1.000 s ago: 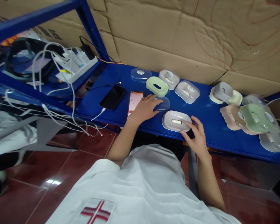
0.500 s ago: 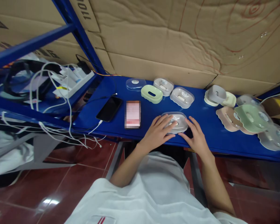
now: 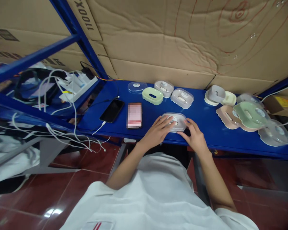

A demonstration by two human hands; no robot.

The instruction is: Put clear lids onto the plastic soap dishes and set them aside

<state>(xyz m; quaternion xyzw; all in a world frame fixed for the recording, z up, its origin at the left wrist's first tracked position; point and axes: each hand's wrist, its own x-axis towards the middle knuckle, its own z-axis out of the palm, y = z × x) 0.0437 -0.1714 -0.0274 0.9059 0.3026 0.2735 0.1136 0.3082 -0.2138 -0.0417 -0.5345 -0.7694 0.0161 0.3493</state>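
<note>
A grey soap box (image 3: pixel 181 120) with a clear lid and a round label lies near the front edge of the blue shelf. My left hand (image 3: pixel 159 127) rests over its left part, fingers spread across the lid. On the opposite end, my right hand (image 3: pixel 195 134) holds the box's right side between thumb and fingers. Behind it sit a lidded grey soap box (image 3: pixel 182 98), another lidded one (image 3: pixel 164 88), a light green soap dish (image 3: pixel 153 95) without a lid and a loose clear lid (image 3: pixel 137 87).
A phone with a lit screen (image 3: pixel 134 115) and a dark phone (image 3: pixel 112 110) lie to the left, beside white cables and a power strip (image 3: pixel 80 88). Several pink, green and grey soap box parts (image 3: pixel 251 115) are grouped on the right. Cardboard (image 3: pixel 146 44) stands behind the shelf (image 3: pixel 201 121).
My right hand has closed in on the right end of the soap box. The left hand stays over the lid. The whole view has shifted slightly.
</note>
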